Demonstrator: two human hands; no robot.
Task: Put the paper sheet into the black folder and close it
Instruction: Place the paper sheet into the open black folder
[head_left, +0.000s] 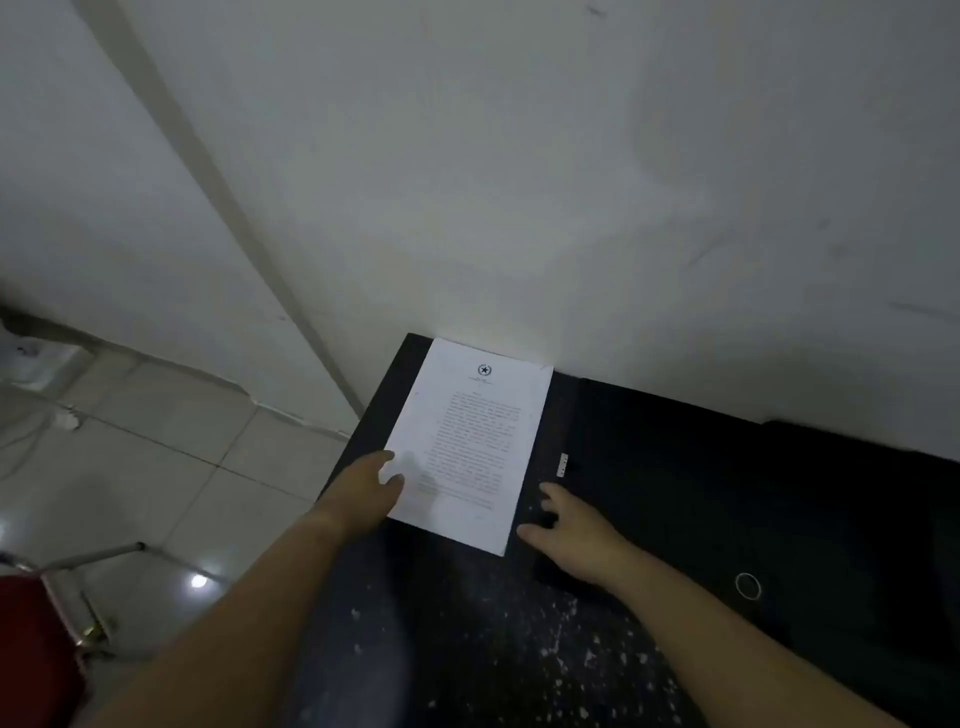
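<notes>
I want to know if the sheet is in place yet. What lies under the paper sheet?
The paper sheet lies flat on the left half of the open black folder, left hand resting on its near corner. Whatever is beneath the sheet is covered.

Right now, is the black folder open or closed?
Open: the black folder lies spread flat, the white printed paper sheet exposed on its left half, nothing covering it.

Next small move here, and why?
Probably swing the right cover over. The paper sheet already lies flat on the open black folder's left half, the left hand pressing its near corner, the right hand resting open by the spine.
</notes>
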